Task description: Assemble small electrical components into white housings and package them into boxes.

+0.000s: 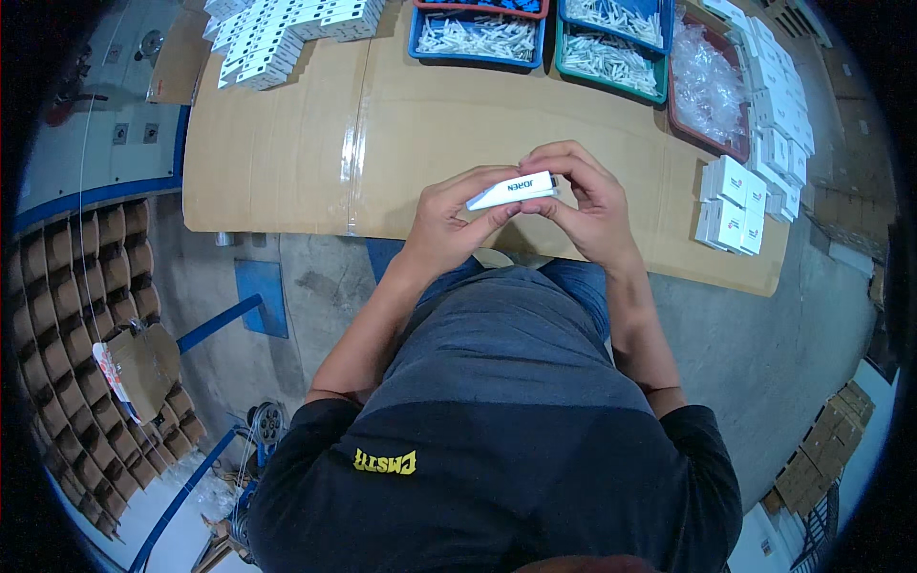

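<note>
A small white box [514, 190] with dark print is held between both hands in front of my body, over the near edge of the table. My left hand [458, 212] grips its left end, thumb below and fingers above. At the other end, which looks unfolded with a dark gap, my right hand [585, 202] pinches it between thumb and fingers. The box lies tilted, its right end slightly higher. Whatever is inside it cannot be made out.
Cardboard covers the table [287, 153]. Stacked white boxes [287, 33] fill the far left; more white boxes [734, 205] stand at the right. Blue bin [478, 38] and green bin [611, 67] hold small white parts. A red bin [707, 86] holds clear plastic bags.
</note>
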`<state>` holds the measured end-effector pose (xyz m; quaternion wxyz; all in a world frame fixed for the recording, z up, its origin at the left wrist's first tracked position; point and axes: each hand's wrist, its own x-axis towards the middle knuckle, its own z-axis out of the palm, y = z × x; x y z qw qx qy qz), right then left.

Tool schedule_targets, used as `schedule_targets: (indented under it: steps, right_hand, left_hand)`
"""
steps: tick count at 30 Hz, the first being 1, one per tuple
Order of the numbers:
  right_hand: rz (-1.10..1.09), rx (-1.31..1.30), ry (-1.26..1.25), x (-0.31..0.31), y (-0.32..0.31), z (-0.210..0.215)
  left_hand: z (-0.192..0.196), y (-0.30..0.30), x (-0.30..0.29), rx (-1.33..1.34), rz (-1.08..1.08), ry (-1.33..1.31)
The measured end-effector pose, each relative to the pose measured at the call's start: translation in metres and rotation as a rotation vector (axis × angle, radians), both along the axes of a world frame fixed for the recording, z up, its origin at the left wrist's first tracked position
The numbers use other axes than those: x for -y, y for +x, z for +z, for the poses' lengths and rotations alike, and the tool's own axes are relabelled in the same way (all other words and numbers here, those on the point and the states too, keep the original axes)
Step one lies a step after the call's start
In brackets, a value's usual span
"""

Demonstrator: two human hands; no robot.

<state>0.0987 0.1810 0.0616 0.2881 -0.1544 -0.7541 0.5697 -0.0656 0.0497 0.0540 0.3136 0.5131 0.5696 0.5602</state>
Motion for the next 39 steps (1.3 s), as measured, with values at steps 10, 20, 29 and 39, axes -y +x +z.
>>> schedule_targets:
  steps: [10, 20, 29, 39]
  right_hand:
    - [-0.103, -0.072, -0.072, 0.008, -0.007, 0.001]
    - [-0.052, -0.002, -0.094, 0.0, -0.005, -0.004]
    - [-0.002, -0.053, -0.428, 0.001, -0.01, -0.011]
    - [-0.021, -0.181, -0.674, -0.002, -0.01, -0.03]
  left_hand:
    - [0.008, 0.004, -0.001, 0.019, 0.048, -0.06]
    - [0.012, 0.014, 0.002, 0.028, 0.086, -0.138]
    - [0.001, 0.02, -0.002, 0.114, 0.131, -0.122]
    - [0.002, 0.022, -0.004, 0.222, 0.271, -0.061]
